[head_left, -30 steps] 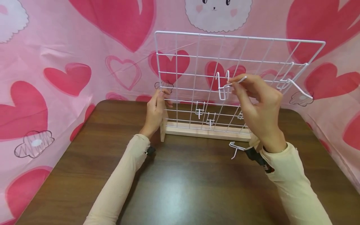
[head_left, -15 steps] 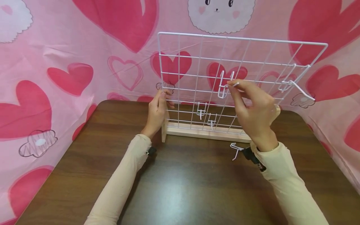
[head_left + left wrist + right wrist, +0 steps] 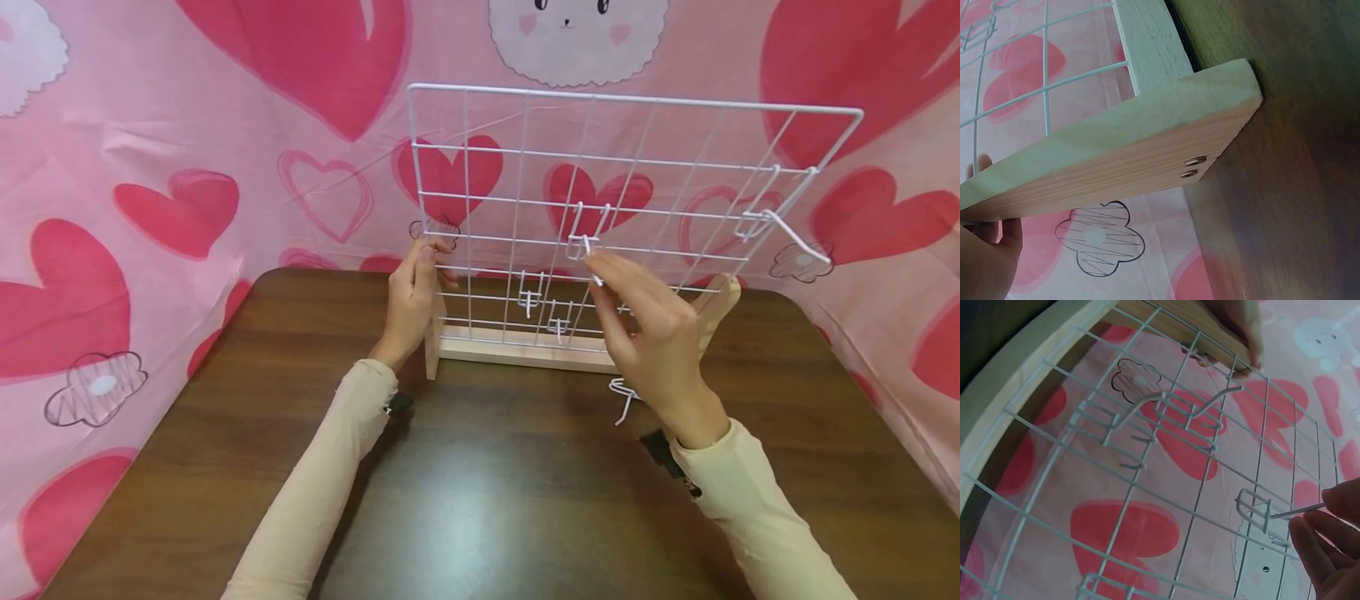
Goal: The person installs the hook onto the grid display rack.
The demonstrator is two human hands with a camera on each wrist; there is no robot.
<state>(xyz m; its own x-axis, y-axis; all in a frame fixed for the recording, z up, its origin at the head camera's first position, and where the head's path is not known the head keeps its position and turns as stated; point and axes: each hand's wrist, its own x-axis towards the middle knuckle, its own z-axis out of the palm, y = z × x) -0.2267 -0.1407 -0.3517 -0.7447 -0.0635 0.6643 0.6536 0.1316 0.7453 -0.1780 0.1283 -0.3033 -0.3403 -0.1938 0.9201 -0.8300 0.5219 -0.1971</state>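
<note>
A white wire grid panel [image 3: 495,200] stands in a pale wooden stand [image 3: 525,357]. At the stand's left side piece my left hand [image 3: 411,296] grips the wood, also seen from below in the left wrist view, where the side piece [image 3: 1116,156] shows two screws. My right hand [image 3: 652,333] pinches the arm of a white wire display hook [image 3: 579,242] between thumb and fingertips. In the head view the hook's two bent top prongs lie at a horizontal wire near the panel's middle; the right wrist view shows its frame [image 3: 1252,509] against the grid.
Two hooks hang low on the grid, a left one [image 3: 529,302] and a lower one [image 3: 557,325]. Another hook [image 3: 765,221] sits at the upper right. A loose hook [image 3: 622,392] lies on the brown table [image 3: 480,500], partly behind my right hand. A heart-patterned cloth [image 3: 176,212] hangs behind.
My right hand has moved left and down with the hook, whose top prongs have come down to a horizontal wire. The left hand keeps its hold on the stand.
</note>
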